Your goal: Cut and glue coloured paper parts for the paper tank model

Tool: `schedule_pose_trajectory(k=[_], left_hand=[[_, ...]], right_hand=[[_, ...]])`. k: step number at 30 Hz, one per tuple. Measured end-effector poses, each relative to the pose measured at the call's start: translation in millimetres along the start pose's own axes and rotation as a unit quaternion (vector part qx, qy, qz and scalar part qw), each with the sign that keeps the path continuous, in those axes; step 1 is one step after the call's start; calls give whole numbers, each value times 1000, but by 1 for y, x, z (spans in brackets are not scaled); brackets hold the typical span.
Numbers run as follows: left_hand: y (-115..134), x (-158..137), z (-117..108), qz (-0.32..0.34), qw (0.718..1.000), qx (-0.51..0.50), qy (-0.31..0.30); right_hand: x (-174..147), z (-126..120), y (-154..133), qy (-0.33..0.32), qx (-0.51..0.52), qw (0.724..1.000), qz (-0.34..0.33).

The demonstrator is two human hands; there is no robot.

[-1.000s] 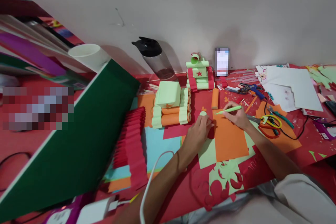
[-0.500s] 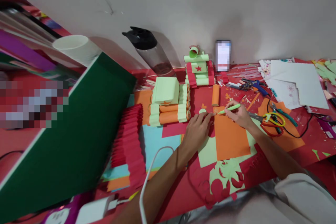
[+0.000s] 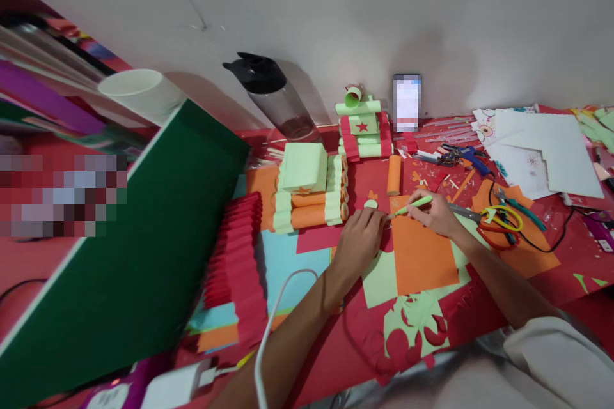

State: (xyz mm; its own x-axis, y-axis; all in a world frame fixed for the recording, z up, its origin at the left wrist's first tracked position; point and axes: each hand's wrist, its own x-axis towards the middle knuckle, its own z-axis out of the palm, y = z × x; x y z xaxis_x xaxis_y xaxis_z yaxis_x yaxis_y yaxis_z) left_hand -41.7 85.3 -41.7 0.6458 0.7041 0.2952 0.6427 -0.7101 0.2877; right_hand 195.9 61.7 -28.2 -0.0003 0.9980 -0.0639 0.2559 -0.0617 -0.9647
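Observation:
My right hand (image 3: 436,214) grips a light green pen (image 3: 418,204), its tip at the upper left edge of an orange paper sheet (image 3: 425,255). Facing it is my left hand (image 3: 361,233), fingers bent and pressed together at that same edge. A tiny pale piece shows at the left fingertips, too small to name. Beneath the orange sheet lies light green paper (image 3: 377,278). A small pale green paper disc (image 3: 370,204) lies just beyond the left fingers. An orange paper roll (image 3: 394,174) stands behind the sheet.
Left are a paper model of orange rolls (image 3: 309,188), pleated red paper (image 3: 240,262) and a green board (image 3: 144,255). A bottle (image 3: 283,102), a green paper model (image 3: 362,124) and a phone (image 3: 407,102) stand behind. Scissors (image 3: 501,220), pliers (image 3: 520,208) and a glue gun (image 3: 472,156) lie right.
The pen tip has shifted slightly left and down, with my right hand a little higher around the pen. My left fingers have drawn back slightly to the left.

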Motion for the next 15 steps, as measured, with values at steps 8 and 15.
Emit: schedule_pose_trajectory(k=[8, 15], left_hand=[[0, -1, 1, -35, 997, -65, 8], [5, -1, -12, -30, 980, -195, 41]], right_hand=[[-5, 1, -6, -37, 71, 997, 12], [-13, 0, -18, -55, 130, 990, 8]])
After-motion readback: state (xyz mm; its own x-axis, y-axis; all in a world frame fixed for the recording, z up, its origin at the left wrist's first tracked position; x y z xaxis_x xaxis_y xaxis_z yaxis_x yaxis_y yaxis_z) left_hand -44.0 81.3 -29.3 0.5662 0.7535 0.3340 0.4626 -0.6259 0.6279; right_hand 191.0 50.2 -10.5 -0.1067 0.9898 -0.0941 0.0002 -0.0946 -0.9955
